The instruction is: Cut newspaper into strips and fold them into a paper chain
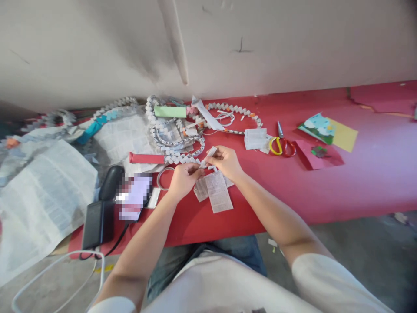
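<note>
Over the red table, my left hand (184, 179) and my right hand (227, 161) meet with fingers pinched. Between them is a small folded newspaper strip (211, 152), my right fingers at its upper part and my left fingertips by its lower end. A zigzag chain of folded paper (179, 158) runs leftward from my left fingers to a red paper piece (146, 158). Whether the strip is joined to the chain is hidden by my fingers. Just below my hands lie several cut newspaper rectangles (220, 193), overlapping one another.
More folded paper chains (156, 130) lie along the wall, one with a green piece (170, 112). Newspaper sheets (45, 200), a phone (136, 198) and a black box (97, 224) are at left. Scissors (282, 145) and coloured cards (321, 156) lie at right.
</note>
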A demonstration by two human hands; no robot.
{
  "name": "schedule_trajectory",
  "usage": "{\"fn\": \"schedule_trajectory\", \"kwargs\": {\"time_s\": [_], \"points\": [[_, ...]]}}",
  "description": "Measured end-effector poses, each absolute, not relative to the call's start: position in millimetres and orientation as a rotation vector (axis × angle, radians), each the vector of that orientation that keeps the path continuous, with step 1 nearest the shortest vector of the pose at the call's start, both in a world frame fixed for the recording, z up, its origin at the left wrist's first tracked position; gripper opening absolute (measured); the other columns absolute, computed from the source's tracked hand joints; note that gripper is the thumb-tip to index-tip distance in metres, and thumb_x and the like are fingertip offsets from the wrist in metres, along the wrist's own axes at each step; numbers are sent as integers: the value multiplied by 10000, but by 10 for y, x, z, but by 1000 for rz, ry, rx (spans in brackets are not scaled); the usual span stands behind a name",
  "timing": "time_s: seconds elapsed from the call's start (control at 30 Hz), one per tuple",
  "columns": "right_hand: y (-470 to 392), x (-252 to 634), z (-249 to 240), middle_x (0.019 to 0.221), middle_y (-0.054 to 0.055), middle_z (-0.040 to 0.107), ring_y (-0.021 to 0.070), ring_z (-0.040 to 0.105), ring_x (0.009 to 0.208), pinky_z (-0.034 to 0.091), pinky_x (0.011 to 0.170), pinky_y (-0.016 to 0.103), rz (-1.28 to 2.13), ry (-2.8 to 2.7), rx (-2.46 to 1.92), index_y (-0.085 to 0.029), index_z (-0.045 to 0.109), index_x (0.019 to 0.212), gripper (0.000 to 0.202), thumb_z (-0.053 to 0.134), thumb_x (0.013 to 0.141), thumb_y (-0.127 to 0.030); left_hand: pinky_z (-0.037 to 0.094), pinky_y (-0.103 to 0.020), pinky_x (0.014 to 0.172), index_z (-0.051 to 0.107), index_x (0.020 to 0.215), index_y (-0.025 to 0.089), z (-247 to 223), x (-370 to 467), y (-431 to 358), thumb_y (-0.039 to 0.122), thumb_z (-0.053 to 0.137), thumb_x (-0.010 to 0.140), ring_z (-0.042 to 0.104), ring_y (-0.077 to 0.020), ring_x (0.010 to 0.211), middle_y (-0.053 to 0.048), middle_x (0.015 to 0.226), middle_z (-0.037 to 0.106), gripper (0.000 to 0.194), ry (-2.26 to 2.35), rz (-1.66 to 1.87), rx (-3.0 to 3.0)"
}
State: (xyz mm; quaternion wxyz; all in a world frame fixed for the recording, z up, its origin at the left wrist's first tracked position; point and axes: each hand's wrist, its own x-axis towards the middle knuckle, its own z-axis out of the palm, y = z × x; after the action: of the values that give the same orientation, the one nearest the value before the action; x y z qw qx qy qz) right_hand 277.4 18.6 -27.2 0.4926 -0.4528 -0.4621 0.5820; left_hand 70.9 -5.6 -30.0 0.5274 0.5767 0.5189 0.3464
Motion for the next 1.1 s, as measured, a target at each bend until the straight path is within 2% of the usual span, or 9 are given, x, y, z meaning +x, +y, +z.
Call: {"fn": "schedule_trajectory", "kwargs": {"time_s": [0.2, 0.37, 0.5, 0.7, 0.9, 1.1], "points": [[160, 2719, -289, 883, 23, 829, 211, 790, 844, 648, 844, 373, 1440, -1240, -1136, -214, 807, 896, 276, 967, 704, -332, 550, -324, 744, 808, 905, 187, -303, 718, -58, 398, 822, 895, 748, -209, 791, -31, 856, 813, 211, 1255, 850, 1406], [159, 2715, -276, 783, 10, 805, 176, 745, 713, 632, 740, 335, 1403, -1179, -1100, -217, 806, 830, 229, 967, 709, -327, 578, -320, 728, 813, 899, 187, -289, 738, -45, 373, 816, 890, 758, -208, 776, -31, 830, 803, 186, 1223, 859, 1357], [190, 2732, -311, 693, 5, 773, 154, 719, 619, 579, 634, 293, 1416, -1117, -1107, -210, 795, 801, 283, 984, 724, -405, 609, -334, 752, 808, 916, 184, -305, 759, -18, 382, 794, 899, 779, -218, 792, -45, 851, 818, 199, 1211, 836, 1361], [206, 2764, -342, 694, 32, 785, 151, 723, 576, 562, 568, 268, 1372, -1087, -1164, -193, 794, 778, 349, 972, 755, -492, 552, -319, 691, 783, 893, 176, -429, 756, 30, 406, 753, 925, 744, -201, 729, -57, 835, 814, 235, 1231, 766, 1419], [204, 2780, -290, 645, 22, 747, 158, 734, 591, 595, 602, 269, 1287, -1037, -1149, -197, 764, 740, 434, 893, 834, -600, 512, -292, 647, 770, 830, 181, -410, 775, -2, 354, 743, 927, 718, -174, 661, -35, 774, 795, 200, 1269, 760, 1420], [241, 2809, -332, 746, 19, 784, 163, 769, 634, 626, 659, 284, 1204, -968, -1123, -201, 796, 878, 354, 876, 864, -546, 577, -308, 669, 770, 867, 188, -399, 786, 1, 399, 737, 955, 747, -199, 675, -42, 772, 795, 231, 1271, 836, 1336]]}}
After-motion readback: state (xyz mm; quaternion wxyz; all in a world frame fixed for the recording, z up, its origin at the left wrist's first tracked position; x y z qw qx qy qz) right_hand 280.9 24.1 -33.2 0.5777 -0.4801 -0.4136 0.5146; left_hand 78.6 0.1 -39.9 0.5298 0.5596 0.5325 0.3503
